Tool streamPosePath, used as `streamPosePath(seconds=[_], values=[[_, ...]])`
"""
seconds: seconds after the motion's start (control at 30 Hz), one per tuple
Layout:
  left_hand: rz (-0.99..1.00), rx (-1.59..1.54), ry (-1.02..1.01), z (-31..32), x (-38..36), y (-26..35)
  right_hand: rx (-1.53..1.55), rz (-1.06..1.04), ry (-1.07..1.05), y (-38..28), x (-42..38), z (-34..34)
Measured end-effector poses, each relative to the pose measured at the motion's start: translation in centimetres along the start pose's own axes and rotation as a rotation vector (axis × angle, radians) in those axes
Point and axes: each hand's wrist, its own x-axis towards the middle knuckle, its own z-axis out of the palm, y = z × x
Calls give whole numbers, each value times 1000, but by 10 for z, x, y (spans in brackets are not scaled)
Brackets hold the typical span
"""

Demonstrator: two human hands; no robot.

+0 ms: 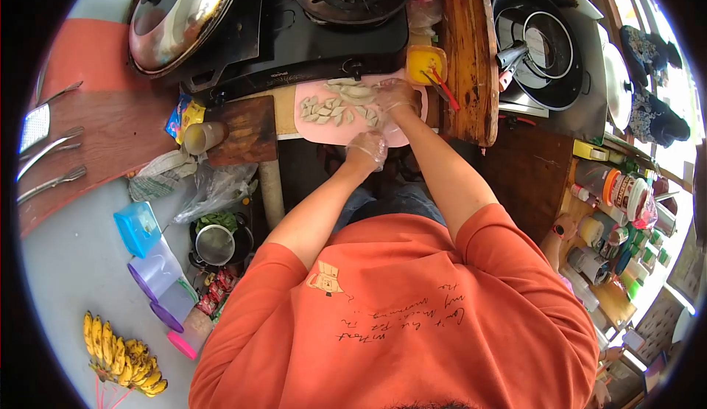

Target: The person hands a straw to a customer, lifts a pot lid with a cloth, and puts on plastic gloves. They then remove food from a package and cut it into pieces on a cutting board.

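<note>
A pink cutting board (353, 135) lies in front of the stove with many small pale dough pieces (322, 110) on its left side. Longer rolls of the same dough (352, 91) rest near its far edge. My right hand (398, 99), in a clear plastic glove, is over the right part of the board beside the rolls, fingers drawn together. At the board's near edge is my left hand (368, 147), also gloved, its fingers curled. What either hand holds, if anything, is too small or hidden to make out.
A black gas stove (324, 48) stands behind the board. To the right are a yellow container (426, 63) with a red-handled utensil and a wooden ledge (471, 77). A wooden block (247, 125) and a cup (205, 138) sit left. Bananas (121, 357) lie lower left.
</note>
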Motion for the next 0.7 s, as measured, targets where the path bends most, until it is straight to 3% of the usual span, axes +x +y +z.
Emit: streamPosePath(seconds=[0.07,0.2,0.23,0.3,0.4,0.53,0.6,0.7], values=[[-28,62,-35,-17,-7,-2,164,56,-53,3,-18,-18],[10,-6,159,-24,-12,-19,579,283,-220,7,-69,-51],[-81,-17,134,-35,-12,-14,589,291,-208,21,-74,-48],[-155,-23,174,-44,-12,-7,983,569,-234,43,-85,-42],[-124,16,222,-42,-10,-3,1039,662,-144,52,-98,-39],[8,75,236,-34,-11,-2,982,636,-158,51,-100,-41],[10,234,-6,-30,-4,0,900,608,-178,55,-94,-41],[-41,333,-155,-31,4,4,789,540,-204,61,-96,-42]])
